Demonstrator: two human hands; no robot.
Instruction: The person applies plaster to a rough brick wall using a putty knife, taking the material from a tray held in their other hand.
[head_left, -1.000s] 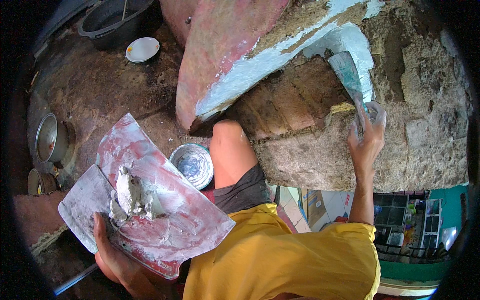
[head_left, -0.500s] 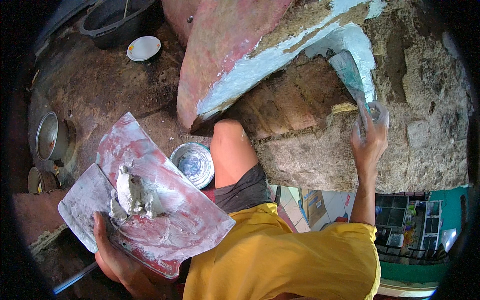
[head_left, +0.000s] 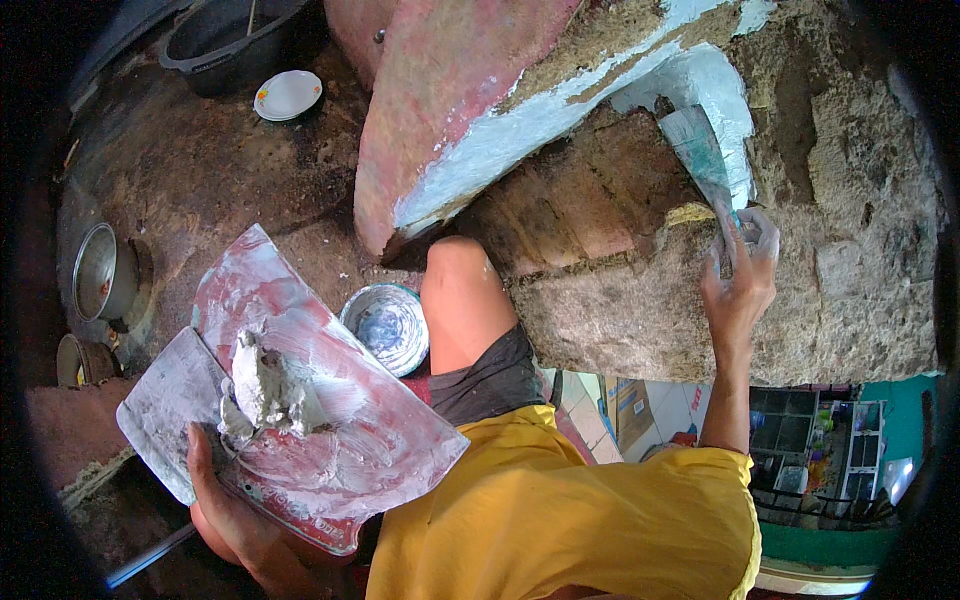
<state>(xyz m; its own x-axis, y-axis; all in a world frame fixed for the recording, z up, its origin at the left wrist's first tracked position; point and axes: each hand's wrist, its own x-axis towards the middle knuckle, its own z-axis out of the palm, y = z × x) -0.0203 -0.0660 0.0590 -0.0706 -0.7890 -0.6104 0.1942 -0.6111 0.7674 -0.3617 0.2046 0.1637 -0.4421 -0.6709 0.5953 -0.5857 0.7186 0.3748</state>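
Observation:
My left hand (head_left: pixel 235 510) grips a flat red board (head_left: pixel 385 450) smeared with white paste, thumb on top. A thick lump of white putty (head_left: pixel 262 385) sits on it, and a grey flat sheet (head_left: pixel 165 400) lies along the board's left side, also near my thumb. At the upper right, my right hand (head_left: pixel 740 280) is closed around the handle of a putty knife (head_left: pixel 692 145). Its broad, paste-stained blade points up and lies against or just over the inner edge of a white-coated strip (head_left: pixel 725 90) on the rough wall.
A paste-smeared bowl (head_left: pixel 405 335) stands beside my bare knee (head_left: pixel 462 290). On the brown surface to the left are a white plate (head_left: pixel 290 95), a dark basin (head_left: pixel 215 70) and a metal pot (head_left: pixel 122 275). A pink slab (head_left: pixel 440 110) with a white-coated edge slants across the top.
The putty knife's blade has shifted very slightly down, away from the upper corner of the white coating. My left hand and the board stay in place.

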